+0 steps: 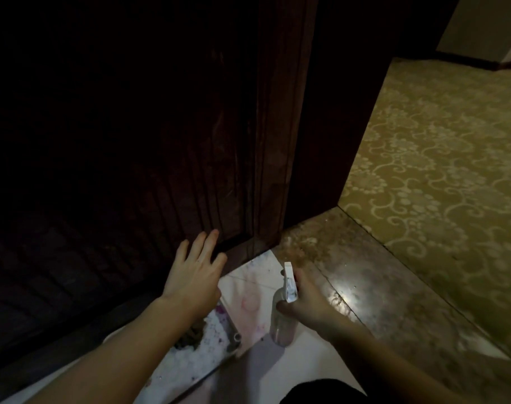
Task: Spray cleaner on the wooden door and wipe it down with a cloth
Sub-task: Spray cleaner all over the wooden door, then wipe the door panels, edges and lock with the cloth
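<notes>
The dark brown wooden door [166, 147] fills the left and centre, with its lower corner near the floor. My left hand [194, 275] is open, fingers spread, fingertips at the door's bottom panel. My right hand [305, 306] is shut on a clear spray bottle [283, 319] with a white trigger head, its nozzle aimed toward the door's lower corner. A white cloth [248, 298] with faint pink marks lies on the floor under and between my hands. A patterned part of it lies below my left wrist.
A brownish stone threshold [365, 287] runs diagonally to the right of the door. Beyond it lies yellow-green patterned carpet [441, 170]. Pale floor tiles [301, 371] lie near me. A dark rounded shape [321, 393] sits at the bottom edge.
</notes>
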### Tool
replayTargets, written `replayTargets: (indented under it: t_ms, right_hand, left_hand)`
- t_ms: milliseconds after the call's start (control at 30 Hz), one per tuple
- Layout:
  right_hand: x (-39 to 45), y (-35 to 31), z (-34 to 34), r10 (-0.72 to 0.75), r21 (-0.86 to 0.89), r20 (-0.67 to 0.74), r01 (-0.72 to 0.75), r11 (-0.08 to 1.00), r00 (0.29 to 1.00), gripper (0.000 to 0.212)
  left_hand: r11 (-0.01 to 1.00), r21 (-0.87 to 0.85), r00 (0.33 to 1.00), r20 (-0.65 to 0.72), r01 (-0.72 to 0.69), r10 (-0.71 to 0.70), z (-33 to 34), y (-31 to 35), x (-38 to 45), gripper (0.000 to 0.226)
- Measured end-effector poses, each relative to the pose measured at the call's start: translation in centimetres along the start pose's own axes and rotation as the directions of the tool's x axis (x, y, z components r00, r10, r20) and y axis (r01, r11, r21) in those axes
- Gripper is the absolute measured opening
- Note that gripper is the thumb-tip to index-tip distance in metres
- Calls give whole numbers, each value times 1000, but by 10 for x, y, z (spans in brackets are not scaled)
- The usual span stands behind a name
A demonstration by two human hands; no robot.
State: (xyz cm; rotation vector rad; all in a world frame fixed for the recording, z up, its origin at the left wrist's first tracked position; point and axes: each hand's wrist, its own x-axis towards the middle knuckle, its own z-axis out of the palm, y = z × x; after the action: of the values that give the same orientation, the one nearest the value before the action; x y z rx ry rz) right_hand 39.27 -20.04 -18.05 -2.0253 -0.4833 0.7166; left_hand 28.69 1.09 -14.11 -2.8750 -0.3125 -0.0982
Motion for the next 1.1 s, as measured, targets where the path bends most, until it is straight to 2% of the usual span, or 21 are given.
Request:
replayTargets:
  t_ms: [200, 400, 467, 533, 600, 667, 767, 933, 1000, 1100]
  right_hand:
    - [-4, 21, 3, 106, -50, 121, -100, 994, 987, 65]
    - [1, 21, 7, 150, 12, 136, -153, 988, 979, 72]
    - [4, 19, 9, 154, 38, 112, -159, 987, 982, 89]
    - [8, 18, 13, 150, -18, 44, -149, 989, 988, 102]
    - [12, 14, 17, 96, -109, -39, -100, 989, 995, 91]
    - [18, 9, 22, -20, -255, -111, -9, 967, 994, 75]
    - [23, -5, 33, -231, -490, -143, 134, 861, 963, 53]
    - [30, -24, 66, -417, -666, -29, 294, 686, 908, 28]
    - [35, -27, 82, -413, -662, 59, 345, 665, 909, 25]
    - [46, -23, 110, -301, -602, 192, 354, 716, 934, 24]
  left_hand:
    - [999, 14, 999, 23, 29, -29, 17, -6, -3, 68]
    - [995, 35, 993, 68, 95, -97, 25, -16, -6, 66]
    - [994, 31, 992, 70, 102, -104, 24, -18, -8, 66]
    - [995, 30, 993, 74, 95, -97, 22, -19, -10, 62]
    - [995, 10, 992, 80, 95, -95, 22, -23, -13, 61]
    - [994, 18, 989, 97, 106, -107, 17, -29, -17, 62]
    - [991, 7, 982, 135, 135, -135, 14, -37, -23, 63]
    - [986, 52, 964, 206, 161, -168, 23, -47, -36, 60]
    - [985, 51, 959, 223, 165, -173, 27, -52, -41, 61]
    - [983, 43, 954, 240, 178, -183, 34, -60, -48, 60]
